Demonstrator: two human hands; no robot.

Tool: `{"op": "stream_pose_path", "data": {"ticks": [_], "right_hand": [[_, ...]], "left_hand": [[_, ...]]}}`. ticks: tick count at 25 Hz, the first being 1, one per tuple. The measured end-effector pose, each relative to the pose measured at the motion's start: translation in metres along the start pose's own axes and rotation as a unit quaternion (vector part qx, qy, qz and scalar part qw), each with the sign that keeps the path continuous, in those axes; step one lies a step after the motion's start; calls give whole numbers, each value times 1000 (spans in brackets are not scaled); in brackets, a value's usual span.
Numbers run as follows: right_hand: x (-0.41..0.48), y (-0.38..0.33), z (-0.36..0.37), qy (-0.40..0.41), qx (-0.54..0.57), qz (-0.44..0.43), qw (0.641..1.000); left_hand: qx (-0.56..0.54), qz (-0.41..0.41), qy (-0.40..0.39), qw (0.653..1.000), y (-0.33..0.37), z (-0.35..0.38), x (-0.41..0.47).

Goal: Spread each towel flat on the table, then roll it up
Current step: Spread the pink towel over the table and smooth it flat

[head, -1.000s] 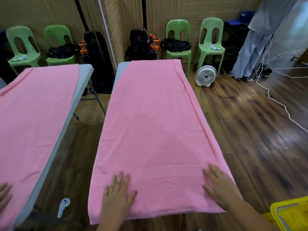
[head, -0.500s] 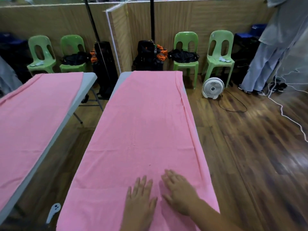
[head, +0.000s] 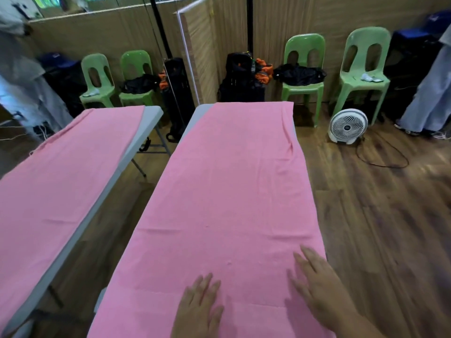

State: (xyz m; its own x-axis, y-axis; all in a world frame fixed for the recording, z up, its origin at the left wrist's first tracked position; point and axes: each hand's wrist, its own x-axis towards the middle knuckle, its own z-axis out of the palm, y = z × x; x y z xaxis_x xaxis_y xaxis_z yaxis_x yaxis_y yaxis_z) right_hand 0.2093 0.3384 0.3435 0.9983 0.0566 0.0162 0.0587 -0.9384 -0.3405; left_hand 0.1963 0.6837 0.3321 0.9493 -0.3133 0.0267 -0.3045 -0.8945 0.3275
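A long pink towel (head: 231, 191) lies spread flat along the grey table (head: 199, 112) in front of me, covering nearly all of it. My left hand (head: 199, 311) rests palm down on the towel's near middle, fingers apart. My right hand (head: 317, 286) lies flat on the towel near its right edge, fingers stretched forward. Neither hand grips the cloth. A second pink towel (head: 61, 181) covers the neighbouring table (head: 152, 115) on the left.
Green plastic chairs (head: 305, 69) line the far wall, with black bags (head: 241, 76) between them. A white floor fan (head: 347, 126) and its cable sit right of my table. A person's legs (head: 427, 98) stand at the far right. A narrow wooden-floor aisle separates the tables.
My right hand has slid from the towel's middle out to its right edge. My left hand stayed near the middle. The view has tilted up a little.
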Motion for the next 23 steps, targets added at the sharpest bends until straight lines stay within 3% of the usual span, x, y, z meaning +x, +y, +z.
{"op": "stream_pose_path", "data": {"ticks": [4, 8, 11, 15, 20, 23], "right_hand": [[67, -74, 44, 11, -2, -57, 998], [68, -34, 52, -20, -42, 25, 999], [51, -2, 24, 1, -48, 111, 993], [117, -20, 12, 36, -31, 128, 991], [230, -63, 36, -33, -84, 42, 995], [224, -27, 30, -10, -95, 81, 992]], "left_hand": [[50, -69, 41, 996, -102, -32, 73], [64, -55, -38, 996, -185, -46, 95], [0, -42, 8, 999, -193, -54, 81], [-49, -45, 75, 995, -183, -77, 152], [66, 5, -28, 997, -188, -62, 261], [102, -25, -27, 994, -213, -59, 257]]}}
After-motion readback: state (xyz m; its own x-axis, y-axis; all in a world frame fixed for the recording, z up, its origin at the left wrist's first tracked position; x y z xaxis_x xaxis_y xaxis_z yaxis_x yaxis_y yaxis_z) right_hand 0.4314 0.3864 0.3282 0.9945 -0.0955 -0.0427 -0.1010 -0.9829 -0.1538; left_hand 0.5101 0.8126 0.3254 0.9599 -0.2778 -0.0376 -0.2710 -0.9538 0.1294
